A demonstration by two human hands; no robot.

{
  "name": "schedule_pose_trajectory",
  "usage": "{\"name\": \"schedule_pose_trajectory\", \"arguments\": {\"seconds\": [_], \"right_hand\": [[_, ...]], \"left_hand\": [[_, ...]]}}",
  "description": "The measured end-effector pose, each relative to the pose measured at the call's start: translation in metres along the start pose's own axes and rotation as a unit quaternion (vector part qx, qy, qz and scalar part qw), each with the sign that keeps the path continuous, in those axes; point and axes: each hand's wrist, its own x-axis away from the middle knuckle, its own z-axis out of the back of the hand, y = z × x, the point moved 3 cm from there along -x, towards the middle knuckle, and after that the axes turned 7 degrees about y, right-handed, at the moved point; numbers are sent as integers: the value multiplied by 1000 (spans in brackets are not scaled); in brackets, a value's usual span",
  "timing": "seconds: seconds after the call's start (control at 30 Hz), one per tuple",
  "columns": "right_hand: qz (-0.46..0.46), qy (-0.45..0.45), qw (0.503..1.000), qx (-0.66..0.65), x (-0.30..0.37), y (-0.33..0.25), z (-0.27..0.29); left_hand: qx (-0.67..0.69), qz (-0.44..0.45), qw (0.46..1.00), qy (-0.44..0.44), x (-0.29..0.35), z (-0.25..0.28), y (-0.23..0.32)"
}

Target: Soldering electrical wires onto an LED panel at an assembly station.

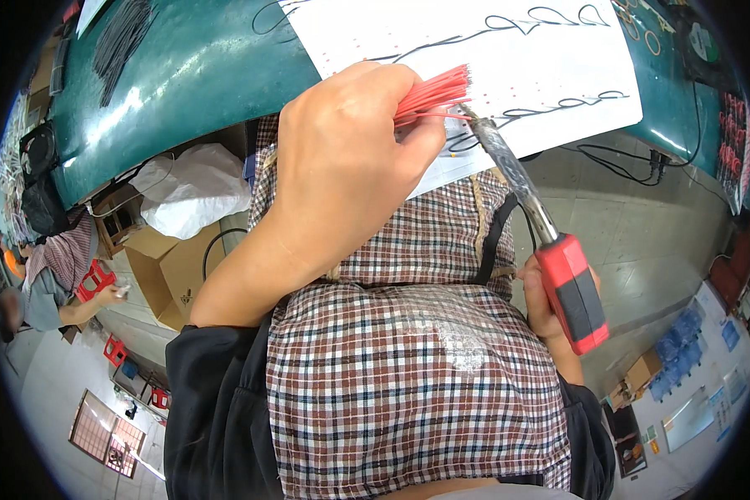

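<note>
My left hand is closed round a bundle of thin red wires, whose ends stick out to the right of the fingers. One red wire dips below the rest, toward the dark tip of a soldering iron. That iron has a metal barrel and a red and black handle, and it points up and to the left. My right hand grips the handle from behind, its fingers partly hidden. Beneath the wires lies a white board with looped black wires laid across it in rows.
A green tabletop carries a bundle of dark wires at far left. Under it are a white plastic bag and an open cardboard box. A black power cord hangs at right. Another person sits at left.
</note>
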Motion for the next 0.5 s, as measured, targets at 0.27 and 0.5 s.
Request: {"name": "schedule_pose_trajectory", "arguments": {"seconds": [0.27,0.5], "right_hand": [[-49,72,994,-66,18,14,0],[-26,7,998,-48,5,8,-1]], "left_hand": [[2,-13,1000,14,-1,-1,2],[-8,-15,1000,16,1,-1,2]]}}
